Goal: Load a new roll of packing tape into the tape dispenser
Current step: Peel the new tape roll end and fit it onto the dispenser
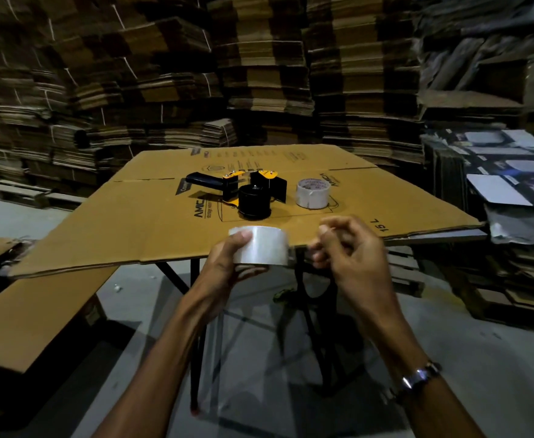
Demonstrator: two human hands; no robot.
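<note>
My left hand grips the clear packing-tape roll off the flat cardboard sheet's near edge, right hand curled, fingers pinched at the roll's side.

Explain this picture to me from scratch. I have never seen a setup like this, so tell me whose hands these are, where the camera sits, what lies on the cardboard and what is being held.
There is no machine here, only a person working with bare hands. The single picture comes from a camera worn on the person's head, looking forward and down, so both arms reach in from the bottom edge.

The work surface is a flattened cardboard sheet laid over a folding table. On it lie a black and yellow tape dispenser, whose round spool holder is empty, and to its right a spare tape roll lying flat.

The left hand grips a clear tape roll in front of the sheet's near edge. The right hand, with a wristwatch on its wrist, has its fingers curled at the roll's right side, probably picking at the loose end. Stacks of flattened cartons fill the background.
</note>
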